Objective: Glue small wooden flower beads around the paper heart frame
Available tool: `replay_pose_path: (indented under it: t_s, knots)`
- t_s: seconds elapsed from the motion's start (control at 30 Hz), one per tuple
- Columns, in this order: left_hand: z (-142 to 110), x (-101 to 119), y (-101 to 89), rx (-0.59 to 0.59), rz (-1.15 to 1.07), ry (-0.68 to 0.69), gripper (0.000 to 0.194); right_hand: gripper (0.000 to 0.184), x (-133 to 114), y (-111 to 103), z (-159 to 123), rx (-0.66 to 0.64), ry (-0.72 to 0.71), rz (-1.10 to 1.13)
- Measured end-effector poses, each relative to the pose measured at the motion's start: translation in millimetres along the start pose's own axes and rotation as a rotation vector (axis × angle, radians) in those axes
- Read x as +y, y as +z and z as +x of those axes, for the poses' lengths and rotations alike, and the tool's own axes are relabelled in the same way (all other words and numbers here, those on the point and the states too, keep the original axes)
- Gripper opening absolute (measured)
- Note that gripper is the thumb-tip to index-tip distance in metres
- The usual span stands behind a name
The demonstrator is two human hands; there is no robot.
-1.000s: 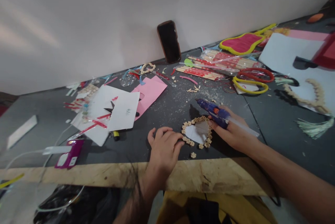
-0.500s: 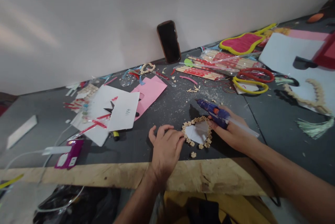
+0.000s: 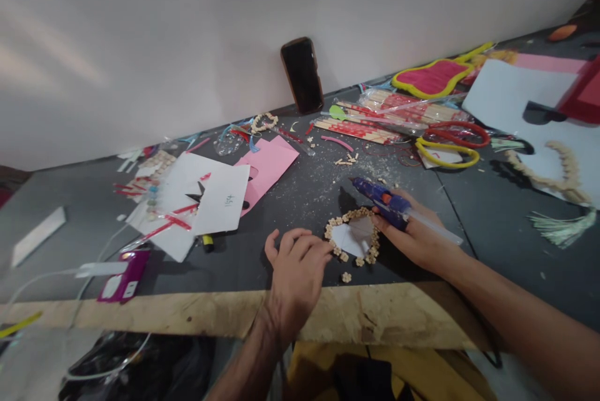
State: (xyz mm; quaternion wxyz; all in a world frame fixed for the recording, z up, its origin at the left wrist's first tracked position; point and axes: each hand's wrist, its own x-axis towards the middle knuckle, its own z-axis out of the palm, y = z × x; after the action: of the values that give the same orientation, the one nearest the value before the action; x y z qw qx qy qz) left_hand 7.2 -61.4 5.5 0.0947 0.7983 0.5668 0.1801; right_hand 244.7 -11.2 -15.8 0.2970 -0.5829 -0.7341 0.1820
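A ring of small wooden flower-shaped pieces [image 3: 374, 255] lies on the dark table, with white paper [image 3: 344, 238] inside it. My left hand [image 3: 297, 270] is palm down at the ring's left edge. Its index fingertip touches the ring, the thumb is hidden underneath, and the outer fingers are bent and a little apart. In my right hand [image 3: 424, 232] is a blue hot glue gun [image 3: 382, 198] with a clear glue stick out of its back; the nozzle points up and left, beyond the ring. One loose wooden flower [image 3: 346, 277] lies just below the ring.
Behind are a phone [image 3: 302, 75] leaning on the wall, wrapped chopsticks [image 3: 365, 129] and scissors [image 3: 450, 154]. Leftward lie pink paper [image 3: 272, 167], white sheets [image 3: 220, 201] and a purple box [image 3: 124, 276] with a cable. A beaded piece with a tassel [image 3: 562, 226] sits at right.
My left hand's fingers shifted slightly at the ring's left edge, and the thumb went out of sight. The lower-left flowers lie a little differently. My right hand and the glue gun have stayed put.
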Motion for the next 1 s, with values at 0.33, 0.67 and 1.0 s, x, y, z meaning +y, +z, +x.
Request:
replay_pose_path:
  t_s: [0.33,0.67,1.0]
  knots:
    - [3,3,7.6,0.054,0.059,0.054,0.024,0.026,0,1,0,0.003,0.007,0.022]
    - [9,-1,18.9,0.145,0.056,0.166,0.018,0.021,0,1,1,-0.002,-0.024,0.024]
    - [6,-2,10.0,0.08,0.057,0.199,0.03,0.03,1,2,0,0.033,0.001,0.02]
